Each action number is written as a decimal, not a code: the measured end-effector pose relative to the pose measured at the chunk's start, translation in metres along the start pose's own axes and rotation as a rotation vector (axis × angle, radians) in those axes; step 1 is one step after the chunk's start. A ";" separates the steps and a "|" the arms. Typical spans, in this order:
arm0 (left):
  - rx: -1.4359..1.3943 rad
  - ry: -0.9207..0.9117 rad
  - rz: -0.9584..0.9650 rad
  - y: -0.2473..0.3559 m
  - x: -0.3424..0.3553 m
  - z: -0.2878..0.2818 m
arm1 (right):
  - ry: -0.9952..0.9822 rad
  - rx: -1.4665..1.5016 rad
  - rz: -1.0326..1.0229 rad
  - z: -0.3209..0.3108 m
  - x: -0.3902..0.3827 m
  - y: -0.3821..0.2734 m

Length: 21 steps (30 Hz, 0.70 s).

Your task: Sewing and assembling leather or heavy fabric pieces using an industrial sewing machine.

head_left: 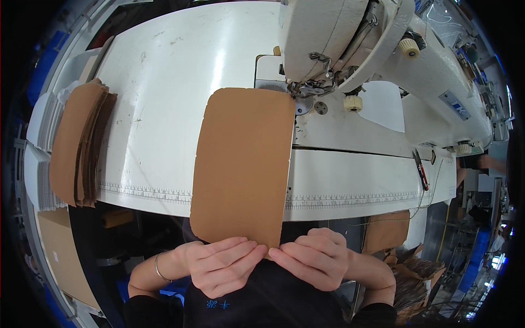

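Observation:
A flat brown panel (244, 164) with rounded corners, perhaps leather, lies lengthwise on the white sewing table (164, 109). Its far right corner reaches the needle and presser foot area of a white sewing machine (339, 44). The near end hangs past the table's front edge toward me. My left hand (229, 265) is closed on that near edge, thumb and fingers pinching it. Beside it, my right hand (314, 258) pinches the near right corner, its fingertips almost meeting the left ones. The undersides of both grips are hidden.
At the left end stands a stack of brown panels (76, 145) beside white stacked sheets (41, 131). Red-and-black thread snips (420, 169) lie on the right, near loose thread. A printed ruler (355, 199) follows the front edge. Below right are brown pieces (387, 232).

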<state>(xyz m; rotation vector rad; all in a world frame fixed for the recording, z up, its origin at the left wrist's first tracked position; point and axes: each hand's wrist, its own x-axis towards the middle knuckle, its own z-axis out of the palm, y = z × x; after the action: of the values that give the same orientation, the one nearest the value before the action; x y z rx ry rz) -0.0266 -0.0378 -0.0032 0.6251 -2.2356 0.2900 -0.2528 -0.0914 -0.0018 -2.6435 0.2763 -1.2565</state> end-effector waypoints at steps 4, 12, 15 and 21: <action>-0.023 -0.044 0.052 -0.004 0.000 -0.003 | -0.096 -0.126 -0.014 -0.004 0.002 -0.011; -0.444 -0.365 -0.188 -0.027 0.007 -0.004 | -0.281 -0.200 0.060 0.014 -0.020 -0.022; -0.203 -0.400 -0.598 -0.071 0.014 0.003 | -0.296 -0.214 0.053 0.016 -0.033 -0.018; -0.276 -0.399 -0.476 -0.076 0.024 0.036 | -0.279 -0.151 0.029 0.009 -0.035 -0.010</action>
<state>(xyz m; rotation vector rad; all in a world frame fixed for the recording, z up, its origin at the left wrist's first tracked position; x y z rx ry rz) -0.0236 -0.1249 -0.0090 1.1037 -2.3452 -0.4097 -0.2663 -0.0717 -0.0307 -2.8863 0.3747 -0.8743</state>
